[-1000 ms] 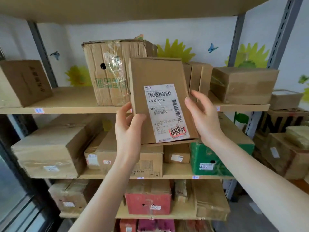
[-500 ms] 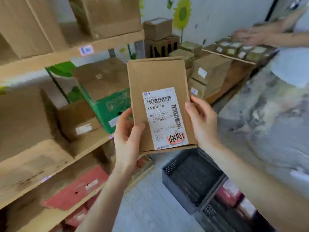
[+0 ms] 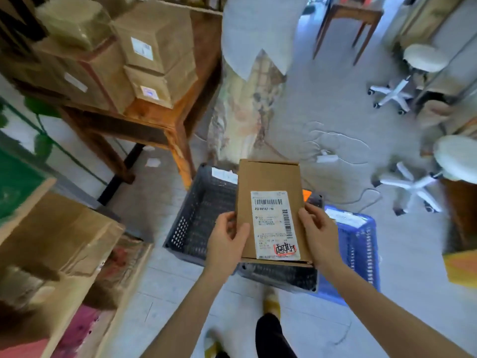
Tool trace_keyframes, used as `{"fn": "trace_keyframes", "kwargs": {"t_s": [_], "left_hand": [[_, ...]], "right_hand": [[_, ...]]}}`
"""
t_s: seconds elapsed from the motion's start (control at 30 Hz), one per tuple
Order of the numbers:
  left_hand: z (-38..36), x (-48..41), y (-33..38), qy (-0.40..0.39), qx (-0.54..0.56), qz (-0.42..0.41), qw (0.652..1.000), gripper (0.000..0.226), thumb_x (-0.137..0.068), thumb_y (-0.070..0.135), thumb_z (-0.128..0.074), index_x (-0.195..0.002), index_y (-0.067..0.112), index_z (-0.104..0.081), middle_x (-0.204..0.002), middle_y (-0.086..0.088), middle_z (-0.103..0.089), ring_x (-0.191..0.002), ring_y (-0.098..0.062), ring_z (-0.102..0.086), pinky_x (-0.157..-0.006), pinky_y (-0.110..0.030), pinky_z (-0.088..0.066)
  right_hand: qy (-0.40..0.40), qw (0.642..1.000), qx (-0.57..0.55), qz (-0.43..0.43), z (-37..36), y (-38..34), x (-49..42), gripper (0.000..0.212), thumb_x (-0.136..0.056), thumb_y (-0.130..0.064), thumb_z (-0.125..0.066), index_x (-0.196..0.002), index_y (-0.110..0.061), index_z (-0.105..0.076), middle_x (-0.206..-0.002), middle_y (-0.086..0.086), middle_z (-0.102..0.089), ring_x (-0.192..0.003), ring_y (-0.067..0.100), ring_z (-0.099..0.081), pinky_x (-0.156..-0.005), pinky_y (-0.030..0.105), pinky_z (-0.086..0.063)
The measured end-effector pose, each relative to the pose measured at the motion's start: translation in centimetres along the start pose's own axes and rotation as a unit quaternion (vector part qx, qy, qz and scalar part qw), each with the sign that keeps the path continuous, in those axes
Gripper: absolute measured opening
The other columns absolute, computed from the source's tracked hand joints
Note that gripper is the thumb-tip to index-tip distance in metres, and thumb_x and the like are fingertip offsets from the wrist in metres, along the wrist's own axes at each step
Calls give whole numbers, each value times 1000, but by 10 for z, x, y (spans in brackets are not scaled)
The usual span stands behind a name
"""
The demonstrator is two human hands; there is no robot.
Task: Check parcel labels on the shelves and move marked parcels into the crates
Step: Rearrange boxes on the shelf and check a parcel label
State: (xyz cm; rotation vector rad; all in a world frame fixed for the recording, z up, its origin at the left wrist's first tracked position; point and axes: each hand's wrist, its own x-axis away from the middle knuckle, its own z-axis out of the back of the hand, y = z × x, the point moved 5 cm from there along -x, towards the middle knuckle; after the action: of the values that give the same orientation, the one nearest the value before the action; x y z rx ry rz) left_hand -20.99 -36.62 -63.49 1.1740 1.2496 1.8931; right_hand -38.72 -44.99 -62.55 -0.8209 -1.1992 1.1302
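The parcel (image 3: pixel 268 182), a flat brown carton, is no longer held up before the shelves as it was a second ago; it now hangs over the dark grey crate (image 3: pixel 201 218), which shows at its 9 o'clock and beneath it. A blue crate (image 3: pixel 358 244) lies at its 3 o'clock. The grip is unchanged: the left hand (image 3: pixel 227 236) pinches the left edge with the thumb on top, and the right hand (image 3: pixel 318 231) curls round the right edge. The white label (image 3: pixel 271 226) faces up, with barcodes, the number 413-881-67-710, and black handwriting on a red patch at its 5 o'clock corner.
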Motion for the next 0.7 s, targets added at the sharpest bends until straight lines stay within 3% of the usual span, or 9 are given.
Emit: {"fn": "trace_keyframes", "kwargs": {"t_s": [0.1,0.23,0.37,0.47,0.6,0.7], "left_hand": [[-43,-16,-26,-29,-30,51,998,21,-91,16,-56,-111,16,-50,-97,6,-61,-89,-10,-58,-79,-26,-49],[-97,-44,-64,-53,-94,130,986,27,-94,17,-50,-119,9,-53,-102,0,-61,-93,-14,-56,-80,-28,-45],[-143,-80,-115,-73,-166,173,968,28,-96,14,-43,-116,-1,-55,-98,-5,-56,-89,-17,-52,-76,-31,-43],[-172,-108,-163,-86,-190,210,955,29,-98,14,-40,-118,0,-54,-105,-10,-59,-90,-18,-51,-70,-23,-37],[-206,-157,-247,-89,-240,238,937,31,-99,15,-37,-121,0,-51,-114,-14,-59,-90,-19,-50,-67,-23,-32],[-226,-200,-328,-96,-285,263,917,34,-99,19,-35,-124,1,-49,-119,-19,-60,-103,-31,-56,-75,-31,-40]], "right_hand": [[-2,998,22,-63,26,45,-23,18,-93,-17,-52,-110,-15,-58,-88,-1,-64,-73,5,-60,-59,12,-50],[-23,987,57,-151,49,106,-62,26,-94,-18,-51,-117,-9,-56,-98,5,-63,-80,9,-57,-71,22,-47],[-64,962,79,-251,57,170,-100,14,-96,-14,-46,-108,-15,-53,-85,-3,-57,-71,2,-53,-56,16,-43],[-85,944,105,-301,56,225,-132,14,-95,-13,-46,-106,-16,-54,-84,-4,-58,-71,6,-54,-54,21,-41],[-100,917,105,-372,41,320,-180,18,-91,-14,-52,-107,-8,-57,-93,7,-63,-83,20,-59,-69,34,-52],[-112,896,89,-420,19,405,-215,16,-92,-12,-52,-107,-9,-55,-95,9,-64,-85,23,-60,-79,41,-53]]}}
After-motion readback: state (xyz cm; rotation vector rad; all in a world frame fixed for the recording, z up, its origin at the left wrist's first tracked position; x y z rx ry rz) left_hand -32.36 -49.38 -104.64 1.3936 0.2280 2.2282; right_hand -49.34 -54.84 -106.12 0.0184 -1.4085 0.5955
